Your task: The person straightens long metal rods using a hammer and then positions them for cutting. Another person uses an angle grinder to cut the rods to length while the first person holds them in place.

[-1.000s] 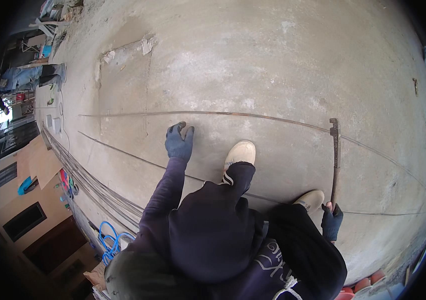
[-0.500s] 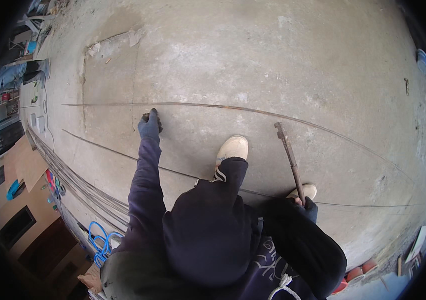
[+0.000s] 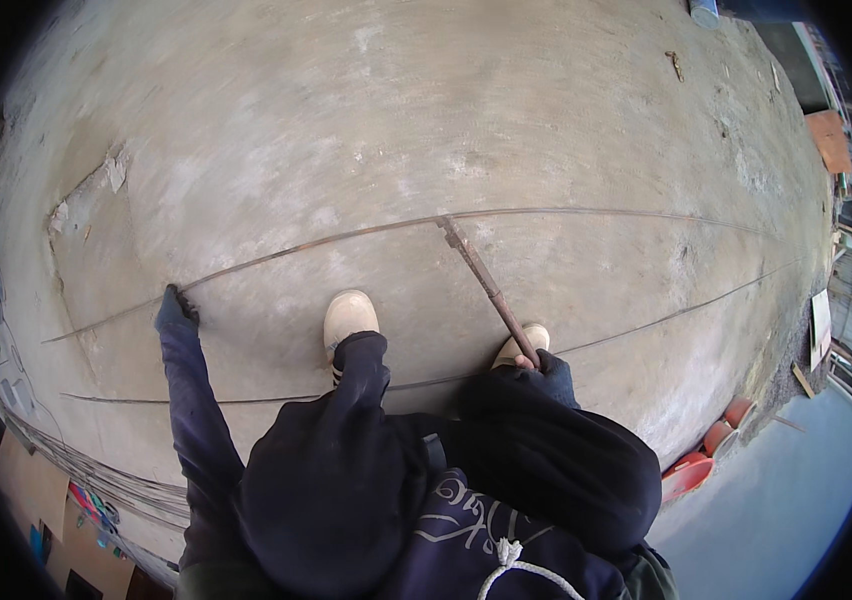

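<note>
My gloved right hand (image 3: 550, 380) is closed round the lower end of a rusty rebar bending bar (image 3: 489, 285). Its notched head meets a long thin steel rod (image 3: 321, 241) that runs across the concrete in front of my feet. Well to the left, my gloved left hand (image 3: 176, 310) has its fingers closed at that same rod, near its left end; the palm side is hidden. A second steel rod (image 3: 626, 333) lies closer to me and passes under my legs.
I crouch on a concrete floor (image 3: 426, 110), both shoes (image 3: 351, 318) between the rods. More rods (image 3: 106, 460) lie bundled at lower left. Red tubs (image 3: 691, 474) and a wood piece (image 3: 803, 380) stand along the right edge. A patch with broken edges (image 3: 96, 225) marks the floor at left.
My view has swung to the right. The bending bar's head has come forward onto the far rod, and my left hand has reached that rod and closed at it.
</note>
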Available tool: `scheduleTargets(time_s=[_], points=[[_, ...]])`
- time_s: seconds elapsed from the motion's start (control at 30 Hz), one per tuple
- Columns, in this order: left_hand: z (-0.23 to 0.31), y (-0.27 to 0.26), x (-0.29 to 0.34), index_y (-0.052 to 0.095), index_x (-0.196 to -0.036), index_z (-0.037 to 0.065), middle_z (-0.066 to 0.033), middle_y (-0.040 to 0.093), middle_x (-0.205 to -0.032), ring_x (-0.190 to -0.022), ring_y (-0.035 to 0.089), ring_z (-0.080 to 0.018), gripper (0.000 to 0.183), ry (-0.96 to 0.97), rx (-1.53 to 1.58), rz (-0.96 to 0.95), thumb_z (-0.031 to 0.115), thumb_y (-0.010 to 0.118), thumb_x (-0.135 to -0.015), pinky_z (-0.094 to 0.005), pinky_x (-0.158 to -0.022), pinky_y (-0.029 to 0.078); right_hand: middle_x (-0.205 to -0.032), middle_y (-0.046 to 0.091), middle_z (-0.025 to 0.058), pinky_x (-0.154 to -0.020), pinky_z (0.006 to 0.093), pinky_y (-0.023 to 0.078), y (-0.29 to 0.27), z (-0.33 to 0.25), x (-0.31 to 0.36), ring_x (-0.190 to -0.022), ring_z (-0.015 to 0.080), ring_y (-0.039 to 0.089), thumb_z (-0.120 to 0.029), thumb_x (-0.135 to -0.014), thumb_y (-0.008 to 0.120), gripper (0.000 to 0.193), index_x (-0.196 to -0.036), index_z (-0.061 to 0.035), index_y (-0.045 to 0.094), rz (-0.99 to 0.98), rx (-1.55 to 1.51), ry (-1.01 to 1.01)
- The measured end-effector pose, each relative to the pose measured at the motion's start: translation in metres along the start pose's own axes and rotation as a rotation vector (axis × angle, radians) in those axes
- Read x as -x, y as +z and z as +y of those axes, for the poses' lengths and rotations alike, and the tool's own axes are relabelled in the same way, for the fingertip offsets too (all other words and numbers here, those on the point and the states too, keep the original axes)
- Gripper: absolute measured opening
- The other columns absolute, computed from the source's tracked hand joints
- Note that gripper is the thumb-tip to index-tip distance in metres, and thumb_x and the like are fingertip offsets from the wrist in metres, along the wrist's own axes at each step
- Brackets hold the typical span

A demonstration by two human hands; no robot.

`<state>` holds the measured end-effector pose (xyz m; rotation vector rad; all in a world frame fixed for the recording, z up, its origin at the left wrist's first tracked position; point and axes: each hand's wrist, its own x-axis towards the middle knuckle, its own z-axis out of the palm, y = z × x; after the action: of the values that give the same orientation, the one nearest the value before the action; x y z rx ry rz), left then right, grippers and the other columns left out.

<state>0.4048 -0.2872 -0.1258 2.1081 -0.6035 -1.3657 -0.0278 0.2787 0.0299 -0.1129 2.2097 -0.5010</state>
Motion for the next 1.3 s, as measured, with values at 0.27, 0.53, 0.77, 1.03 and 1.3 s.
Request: scheduleTargets(time_s=[0.27,0.53,0.77,1.03,1.3], points=[[0.019,0.014,0.056,0.059,-0.079,0.009,-0.0067,0.059,-0.067,-0.059,0.06,-0.0201,0.024,0.13,0.011,0.153,0.029,0.062,-0.093,-0.035,-0.056,0.051,-0.057,0.053,0.0175,-0.051,0.0403,0.041,-0.04,0.041,-0.04,-0.05,0.0215,0.049,-0.051,-0.084,0.081,0.055,-0.076,-0.0001,0.061,0.119,0.125,-0.148],[0.037,0.005,0.038,0.057,-0.091,0.006,-0.0124,0.065,-0.079,-0.079,0.069,-0.029,0.019,0.094,0.53,-0.034,0.021,0.048,-0.097,-0.0449,-0.077,0.062,-0.058,0.054,0.0182,-0.051,0.041,0.043,-0.048,0.031,-0.037,-0.05,0.0251,0.051,-0.056,-0.087,0.077,0.06,-0.073,-0.0008,0.058,0.122,0.185,-0.213],[0.034,-0.017,-0.008,0.052,-0.082,0.015,-0.0009,0.052,-0.069,-0.066,0.057,-0.02,0.019,0.473,-0.788,-0.046,0.022,0.044,-0.098,-0.0404,-0.068,0.049,-0.064,0.061,0.0207,-0.053,0.0473,0.047,-0.036,0.014,-0.022,-0.062,0.043,0.064,-0.06,-0.09,0.069,0.059,-0.076,-0.0035,0.057,0.117,0.347,-0.264],[0.071,0.018,0.066,0.067,-0.087,0.029,0.0067,0.067,-0.084,-0.084,0.065,-0.0149,0.024,0.867,-2.48,0.175,0.037,0.047,-0.097,-0.0402,-0.076,0.041,-0.062,0.06,0.0215,-0.054,0.0502,0.048,-0.043,0.01,-0.028,-0.061,0.0434,0.064,-0.06,-0.09,0.069,0.06,-0.076,-0.0035,0.055,0.082,0.485,-0.231],[0.12,0.075,0.043,0.064,-0.084,0.027,0.0016,0.071,-0.08,-0.073,0.065,-0.0192,0.025,1.09,-2.563,0.238,0.032,0.044,-0.099,-0.0462,-0.079,0.042,-0.062,0.058,0.0209,-0.052,0.0469,0.046,-0.051,-0.002,-0.042,-0.058,0.0421,0.062,-0.054,-0.09,0.073,0.056,-0.077,-0.0028,0.054,0.116,0.367,-0.268]])
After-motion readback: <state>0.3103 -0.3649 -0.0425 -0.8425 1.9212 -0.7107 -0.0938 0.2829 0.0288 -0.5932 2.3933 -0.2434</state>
